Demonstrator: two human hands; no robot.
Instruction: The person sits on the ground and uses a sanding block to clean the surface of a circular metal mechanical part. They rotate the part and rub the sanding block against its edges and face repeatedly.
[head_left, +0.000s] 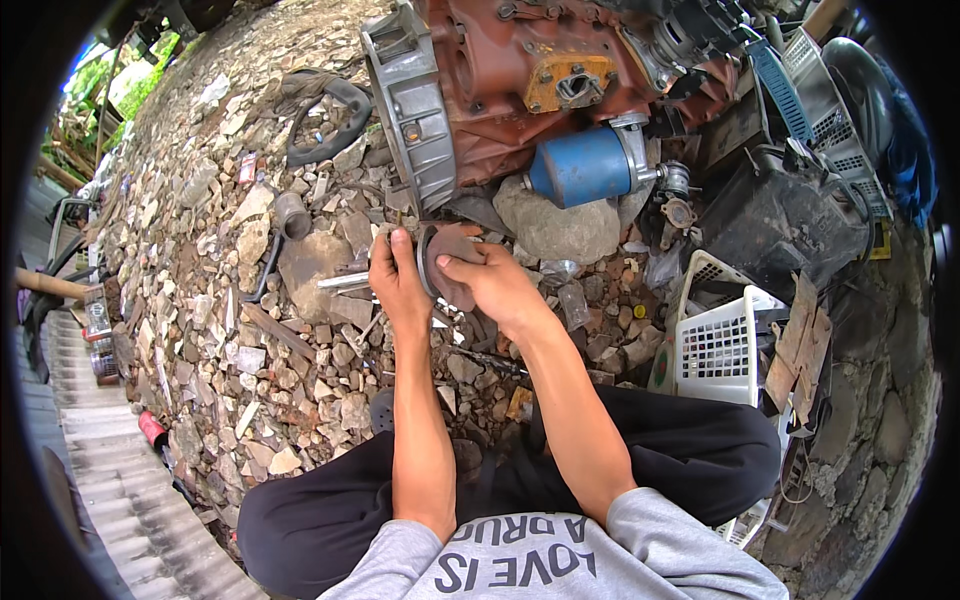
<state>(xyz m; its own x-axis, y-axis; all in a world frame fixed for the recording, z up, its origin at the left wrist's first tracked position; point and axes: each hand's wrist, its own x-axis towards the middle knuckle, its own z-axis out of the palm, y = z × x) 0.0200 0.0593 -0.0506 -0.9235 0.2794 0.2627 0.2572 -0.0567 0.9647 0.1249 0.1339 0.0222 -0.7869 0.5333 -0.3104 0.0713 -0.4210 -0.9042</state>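
Note:
In front of the engine block, my left hand grips a round metal part by its left side, with the rim standing roughly upright. My right hand presses a brownish-grey sheet against the part's right face, thumb on top. Whether the sheet is cloth or abrasive paper is unclear. Much of the metal part is hidden by the sheet and fingers. A shiny metal rod shows left of my left hand; whether it joins the part I cannot tell.
A red-brown engine block with a grey bell housing and blue oil filter stands ahead, near a large stone. White plastic baskets and a black tank-like container crowd the right. Rubble covers the ground.

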